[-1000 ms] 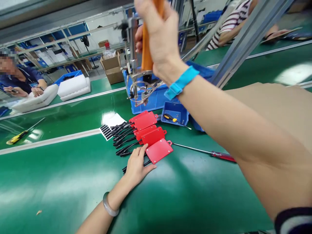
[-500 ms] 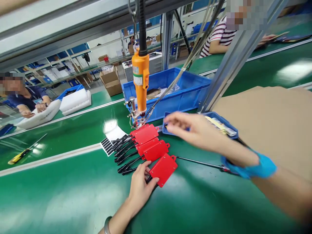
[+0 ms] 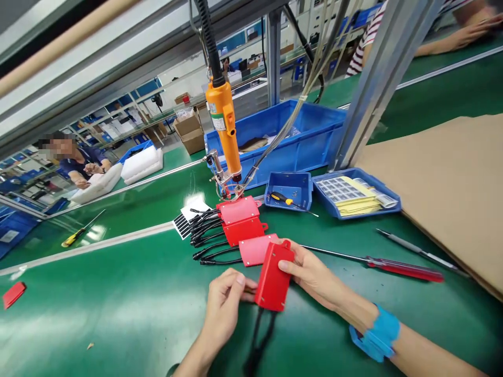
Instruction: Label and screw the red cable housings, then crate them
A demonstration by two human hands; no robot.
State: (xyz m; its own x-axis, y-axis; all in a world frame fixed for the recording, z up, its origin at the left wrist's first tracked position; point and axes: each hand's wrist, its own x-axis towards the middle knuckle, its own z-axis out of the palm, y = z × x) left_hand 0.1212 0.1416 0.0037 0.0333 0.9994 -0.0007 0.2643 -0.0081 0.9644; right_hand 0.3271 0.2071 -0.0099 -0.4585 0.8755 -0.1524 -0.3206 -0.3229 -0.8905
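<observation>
Right fingers [image 3: 291, 268] around the upper end of a tilted red box [image 3: 272, 285]

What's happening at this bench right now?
A person's right hand holds a red box with black cables hanging from it, while the left hand is at its left edge. More red boxes lie beyond on the green table. An orange electric screwdriver hangs behind them, held by neither hand; a red-handled screwdriver lies to the right.
</observation>
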